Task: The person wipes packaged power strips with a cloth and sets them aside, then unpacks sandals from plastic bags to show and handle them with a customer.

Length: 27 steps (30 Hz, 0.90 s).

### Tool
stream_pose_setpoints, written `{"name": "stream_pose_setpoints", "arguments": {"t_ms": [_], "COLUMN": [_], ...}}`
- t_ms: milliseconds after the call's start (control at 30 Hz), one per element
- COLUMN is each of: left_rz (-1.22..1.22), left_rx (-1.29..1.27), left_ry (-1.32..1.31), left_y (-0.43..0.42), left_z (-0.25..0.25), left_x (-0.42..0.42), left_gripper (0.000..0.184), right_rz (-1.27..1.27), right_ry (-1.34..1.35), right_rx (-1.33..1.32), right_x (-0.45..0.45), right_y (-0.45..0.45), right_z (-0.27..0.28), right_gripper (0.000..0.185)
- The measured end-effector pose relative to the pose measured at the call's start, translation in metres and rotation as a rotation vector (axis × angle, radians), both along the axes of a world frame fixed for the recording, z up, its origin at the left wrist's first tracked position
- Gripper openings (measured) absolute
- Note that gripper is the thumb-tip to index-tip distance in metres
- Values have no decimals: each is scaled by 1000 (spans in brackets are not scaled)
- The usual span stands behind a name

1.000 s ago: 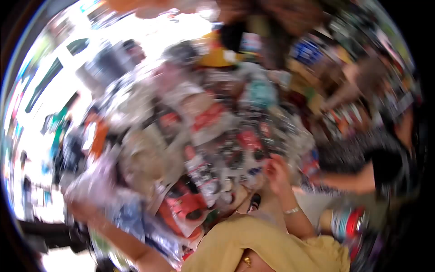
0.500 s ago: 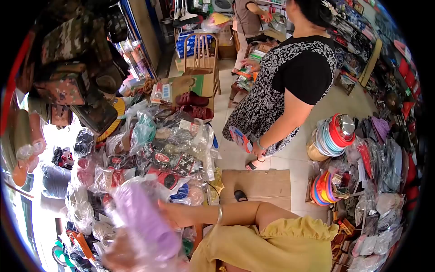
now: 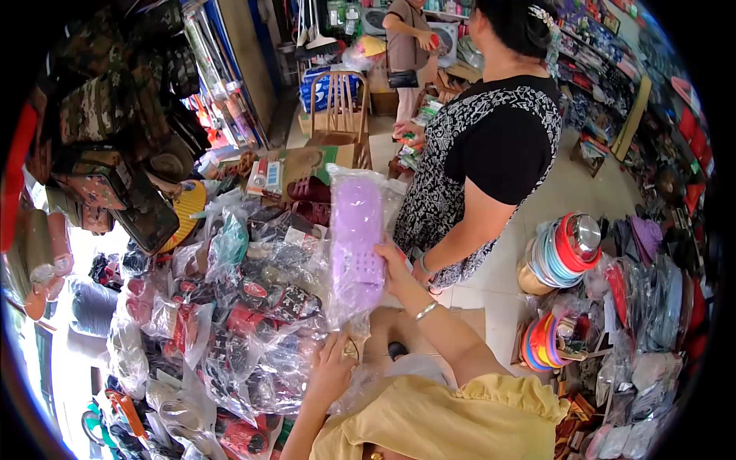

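My right hand (image 3: 394,268) is closed on the edge of a purple slipper (image 3: 359,230) inside a clear plastic bag, held upright above the pile and in front of another person. Holes show in the slipper's lower part; whether a second one lies behind it I cannot tell. Below the bag, my left hand (image 3: 332,369) lies with its fingers stretched out on clear plastic at the pile's near edge. Bagged shoes (image 3: 261,295), mostly dark with some red, are heaped to the left of both hands.
Close ahead stands a person in a patterned dress (image 3: 452,153); another person (image 3: 406,46) is farther back. A wooden chair (image 3: 337,103) and dark red shoes (image 3: 309,190) are beyond the pile. Stacked basins (image 3: 563,245) and colourful bowls (image 3: 540,341) stand on the right.
The bagged purple slipper has moved right and up from the lower left, and now hangs upright in my right hand. My left hand has come right onto the plastic.
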<state>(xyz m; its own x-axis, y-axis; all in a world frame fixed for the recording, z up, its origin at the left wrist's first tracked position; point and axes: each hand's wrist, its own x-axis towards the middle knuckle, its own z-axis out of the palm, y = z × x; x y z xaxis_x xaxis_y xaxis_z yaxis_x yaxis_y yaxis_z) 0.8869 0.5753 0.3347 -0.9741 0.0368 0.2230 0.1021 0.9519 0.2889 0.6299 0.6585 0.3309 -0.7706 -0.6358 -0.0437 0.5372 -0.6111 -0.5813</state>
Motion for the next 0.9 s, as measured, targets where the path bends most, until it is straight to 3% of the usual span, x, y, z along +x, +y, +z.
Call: {"name": "stream_pose_setpoints", "arguments": {"t_ms": [67, 100, 133, 167, 233, 300, 367, 433, 533, 600, 633, 700, 733, 833, 900], "left_rz": [16, 67, 80, 118, 311, 521, 639, 907, 935, 1190, 1191, 1548, 1544, 1494, 1569], "left_rx": [157, 490, 666, 827, 123, -204, -139, 276, 82, 97, 97, 228, 226, 315, 344], "left_ry": [-93, -394, -544, -691, -385, -393, -26, -112, 37, 264, 261, -106, -114, 253, 240], "left_y": [4, 4, 4, 5, -4, -29, -62, -67, -109, -119, -122, -124, -123, -124, -94], "left_z": [-26, -44, -58, -71, -84, -62, -56, 6, -15, -14, -11, 5, 13, 25, 95], "left_x": [12, 22, 39, 55, 95, 118, 155, 162, 224, 246, 262, 293, 300, 316, 264], "left_gripper": [19, 23, 25, 26, 40, 53, 52, 52, 50, 45, 45, 70, 70, 55, 53], "right_rz": [-54, -5, 45, 16, -22, -95, -89, -76, -85, -89, -96, -58, -22, -86, -102], "right_ry": [-44, -195, -345, -281, -175, -3, 26, 10, -47, -23, 5, 53, 102, 22, -13], "right_rx": [-3, 23, 49, 103, 95, 112, 93, 81, 100, 132, 160, 149, 138, 198, 244], "right_x": [-14, -19, -24, -31, -33, -37, -47, -55, -56, -65, -71, -85, -89, -74, -73], "right_y": [16, 24, 32, 36, 44, 51, 56, 58, 66, 75, 81, 93, 98, 99, 97], "right_z": [-4, -2, -1, -11, -5, -9, -19, -29, -19, -27, -34, -49, -57, -37, -41], "right_gripper": [59, 58, 56, 55, 56, 58, 58, 58, 66, 65, 64, 63, 62, 63, 61]}}
